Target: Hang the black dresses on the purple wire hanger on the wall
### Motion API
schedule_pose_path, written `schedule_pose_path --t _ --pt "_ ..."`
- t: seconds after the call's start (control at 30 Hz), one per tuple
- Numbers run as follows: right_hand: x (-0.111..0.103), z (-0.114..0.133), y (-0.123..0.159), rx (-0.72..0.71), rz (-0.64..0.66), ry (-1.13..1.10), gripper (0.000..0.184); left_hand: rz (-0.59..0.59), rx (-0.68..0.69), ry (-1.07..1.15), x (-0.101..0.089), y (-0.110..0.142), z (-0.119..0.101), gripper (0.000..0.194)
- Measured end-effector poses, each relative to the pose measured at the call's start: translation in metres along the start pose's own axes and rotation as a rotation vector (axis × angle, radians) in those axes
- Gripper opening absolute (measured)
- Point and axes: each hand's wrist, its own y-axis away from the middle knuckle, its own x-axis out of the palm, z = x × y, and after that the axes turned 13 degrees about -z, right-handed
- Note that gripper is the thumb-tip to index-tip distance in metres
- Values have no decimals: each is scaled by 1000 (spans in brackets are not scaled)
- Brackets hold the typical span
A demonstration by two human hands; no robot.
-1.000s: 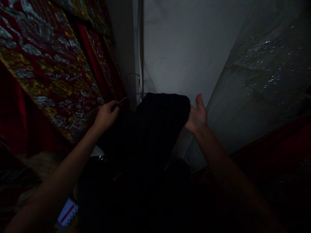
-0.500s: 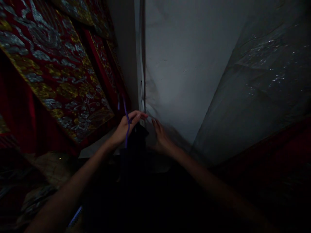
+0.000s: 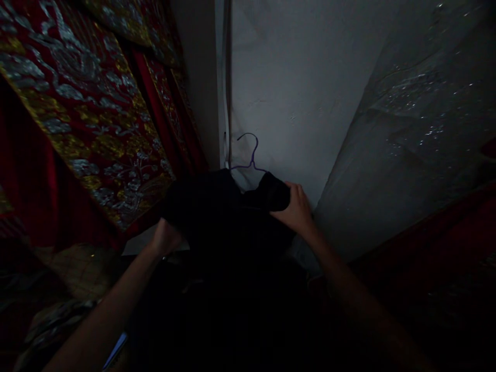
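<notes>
A black garment [image 3: 228, 217] hangs on a thin purple wire hanger [image 3: 250, 155], whose hook sticks up against the white wall. My left hand [image 3: 165, 238] grips the garment's left shoulder, with the fingers tucked under the dark cloth. My right hand [image 3: 296, 209] is closed on the garment's right shoulder. The room is dim and the lower part of the garment is lost in shadow.
Red cloths with gold and silver embroidery [image 3: 89, 113] hang on the left. A white wall [image 3: 294, 77] is straight ahead, and a grey sequinned fabric [image 3: 418, 129] slants down on the right. Dark clutter lies below.
Half a second ago my hands were close together at the hanger's hook. Now they are spread to the garment's two shoulders, and the hook stands free above the collar.
</notes>
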Motion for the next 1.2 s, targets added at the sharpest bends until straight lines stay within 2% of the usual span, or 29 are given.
schedule_pose_path --t 0.07,0.1,0.13,0.2,0.3,0.4,0.43,0.5,0.57,0.6,0.7,0.77,0.83,0.9,1.0,1.03,1.07,1.1,1.13,1.2 --pt "1 9 -21 -8 -8 21 85 138 -177 255 -6 3 17 73" --pt "3 17 -29 -23 -8 24 86 144 -289 373 -4 5 25 70" --pt "4 25 -37 -49 0 22 87 126 -391 468 -1 8 31 65" --pt "5 40 -44 -105 23 19 90 35 -509 555 12 16 42 58" --pt "-6 53 -39 -163 53 -1 96 -100 -539 617 34 35 52 64" --pt "-23 57 -17 -175 48 -117 88 -187 -608 698 51 56 59 52" --pt "-25 59 -5 -147 7 -173 78 -221 -654 716 55 63 61 46" --pt "-19 65 26 7 -154 -276 50 -284 -748 736 62 75 63 37" --pt "2 75 66 295 -310 -352 25 -301 -822 748 67 86 63 34" --pt "17 80 88 447 -246 -376 24 -295 -851 757 68 91 62 33" --pt "62 99 151 831 353 -461 28 -248 -929 784 65 104 58 31" --pt "79 109 182 954 502 -463 34 -231 -945 786 59 108 57 32" --pt "82 115 199 983 538 -501 42 -279 -893 757 52 111 62 37" --pt "75 113 204 962 542 -580 48 -411 -729 672 46 113 74 46" --pt "62 103 204 944 483 -663 56 -704 -301 375 48 123 99 65" --pt "58 100 204 955 452 -666 58 -761 -157 244 53 128 107 69" --pt "56 98 204 970 425 -664 60 -760 -39 129 59 134 114 69" --pt "54 96 205 982 412 -662 62 -684 44 51 67 139 120 66" --pt "52 96 206 987 412 -661 63 -551 89 12 76 145 123 61" --pt "49 98 206 985 448 -669 65 -258 81 39 94 153 124 48"
